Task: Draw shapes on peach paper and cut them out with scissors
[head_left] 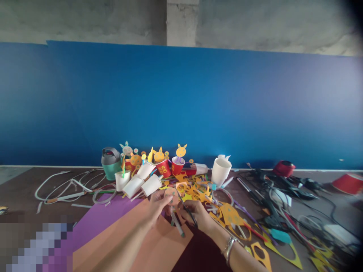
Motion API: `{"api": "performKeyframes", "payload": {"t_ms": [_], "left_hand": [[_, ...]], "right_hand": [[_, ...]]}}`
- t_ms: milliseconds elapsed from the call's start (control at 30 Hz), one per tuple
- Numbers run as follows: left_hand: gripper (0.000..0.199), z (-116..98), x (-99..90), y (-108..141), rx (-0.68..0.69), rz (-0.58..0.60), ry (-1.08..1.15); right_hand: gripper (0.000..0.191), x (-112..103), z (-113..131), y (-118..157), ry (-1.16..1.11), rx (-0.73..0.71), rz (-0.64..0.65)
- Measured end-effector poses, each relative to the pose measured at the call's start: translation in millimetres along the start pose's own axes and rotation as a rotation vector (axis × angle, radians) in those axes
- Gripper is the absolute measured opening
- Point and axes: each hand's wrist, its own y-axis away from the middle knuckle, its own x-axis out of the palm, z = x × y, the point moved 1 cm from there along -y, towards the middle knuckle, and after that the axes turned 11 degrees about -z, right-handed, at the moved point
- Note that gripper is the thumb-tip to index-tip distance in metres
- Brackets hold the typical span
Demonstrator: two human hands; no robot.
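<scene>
My left hand [159, 204] pinches a small round orange paper piece [171, 197] with marks on it, above orange sheets [127, 236]. My right hand [197, 214] is closed on dark-handled scissors [189, 212], their blades near the right edge of the round piece. Just below the paper, between the hands, a pale marker-like stick [178, 225] slants down; what supports it cannot be made out. Beyond the hands, red cups [177, 167] and white cups [133, 186] hold or lie beside yellow animal-shaped paper cutouts [180, 151].
Yellow paper scraps [232, 215] spread across the right side. A large white cup [221, 172] and teal container [111, 165] stand at the back. Black cables and glue guns [273, 219] lie far right; a purple sheet [98, 217] and coiled white tubing [70, 185] are left.
</scene>
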Motion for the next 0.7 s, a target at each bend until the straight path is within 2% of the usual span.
{"api": "performKeyframes", "payload": {"t_ms": [367, 567, 700], "left_hand": [[0.039, -5.2, 2.4, 3.6, 0.021, -0.019, 0.007], [0.034, -6.9, 2.7, 5.8, 0.039, 0.012, 0.007], [0.035, -4.4, 2.0, 5.6, 0.026, 0.033, 0.003]], "right_hand": [[0.028, 0.2, 1.0, 0.5, 0.01, 0.001, -0.01], [0.027, 1.8, -8.2, -1.0, -0.054, 0.06, 0.009], [0.027, 3.3, -6.0, -0.3, -0.075, 0.035, 0.013]]}}
